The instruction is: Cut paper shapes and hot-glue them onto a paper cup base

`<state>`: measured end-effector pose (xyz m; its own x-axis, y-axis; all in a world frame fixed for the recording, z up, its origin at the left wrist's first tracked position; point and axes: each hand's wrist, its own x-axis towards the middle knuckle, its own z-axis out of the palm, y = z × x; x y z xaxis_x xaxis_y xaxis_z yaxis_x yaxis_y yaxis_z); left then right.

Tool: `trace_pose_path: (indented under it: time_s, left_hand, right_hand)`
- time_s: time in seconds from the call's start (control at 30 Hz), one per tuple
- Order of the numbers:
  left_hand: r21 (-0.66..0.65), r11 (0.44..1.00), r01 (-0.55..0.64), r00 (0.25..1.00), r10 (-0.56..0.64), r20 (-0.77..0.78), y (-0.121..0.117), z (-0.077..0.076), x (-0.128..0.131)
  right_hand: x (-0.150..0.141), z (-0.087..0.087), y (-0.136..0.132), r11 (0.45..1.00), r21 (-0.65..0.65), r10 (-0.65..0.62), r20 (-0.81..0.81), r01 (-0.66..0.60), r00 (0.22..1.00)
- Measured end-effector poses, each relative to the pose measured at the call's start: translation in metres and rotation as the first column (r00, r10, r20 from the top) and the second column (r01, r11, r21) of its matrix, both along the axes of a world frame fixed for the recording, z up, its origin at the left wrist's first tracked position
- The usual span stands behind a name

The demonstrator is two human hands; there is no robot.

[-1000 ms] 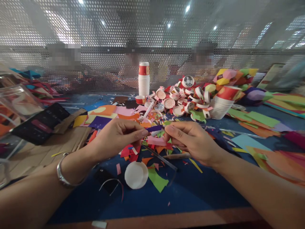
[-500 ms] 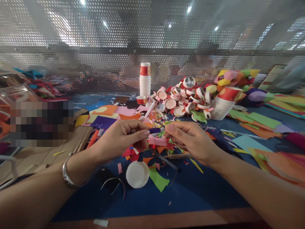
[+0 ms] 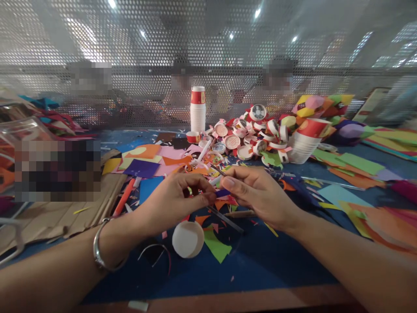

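Observation:
A small purple paper strip spans the gap between my hands over the scraps. The thumb and fingers of my left hand, which wears a silver bangle on its wrist, pinch its near end. My right hand is closed around a thin dark stick, whose tip points up and left; its fingertips meet the strip's other end. Below sits a white paper cup base, its pale inside facing up. A green paper scrap lies beside it, and a clear glue stick crosses the table under my hands.
Behind my hands is a heap of cut cup bottoms, with a tall cup stack and a leaning stack. Coloured paper sheets spread to the right. Cardboard lies left, and a perforated screen stands behind.
My left hand has moved right and slightly down, closer to my right hand. The purple strip is lower and tilted, and more of the thin stick shows above my right fingers.

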<state>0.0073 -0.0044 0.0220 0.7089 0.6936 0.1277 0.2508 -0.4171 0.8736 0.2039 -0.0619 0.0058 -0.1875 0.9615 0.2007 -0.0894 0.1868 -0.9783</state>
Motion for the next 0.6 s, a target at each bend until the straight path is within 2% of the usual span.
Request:
trace_pose_path:
  time_s: [0.2, 0.37, 0.5, 0.6]
  left_hand:
    - [-0.124, 0.992, -0.016, 1.000, 0.016, -0.001, 0.001, -0.001, 0.000]
    - [-0.106, 0.986, -0.126, 0.981, 0.140, 0.137, 0.010, -0.005, 0.000]
    - [-0.078, 0.963, -0.259, 0.933, 0.270, 0.236, 0.013, -0.003, -0.002]
    - [-0.079, 0.962, -0.260, 0.929, 0.272, 0.251, 0.013, -0.001, -0.004]
  right_hand:
    - [0.003, -0.007, 0.002, 0.999, 0.040, -0.037, 0.062, 0.034, 0.997]
    - [0.011, -0.007, 0.004, 0.982, 0.131, -0.167, 0.252, 0.137, 0.953]
    - [0.020, -0.003, 0.003, 0.969, 0.152, -0.244, 0.493, 0.193, 0.835]
    - [0.028, -0.004, 0.004, 0.972, 0.176, -0.234, 0.691, 0.155, 0.684]
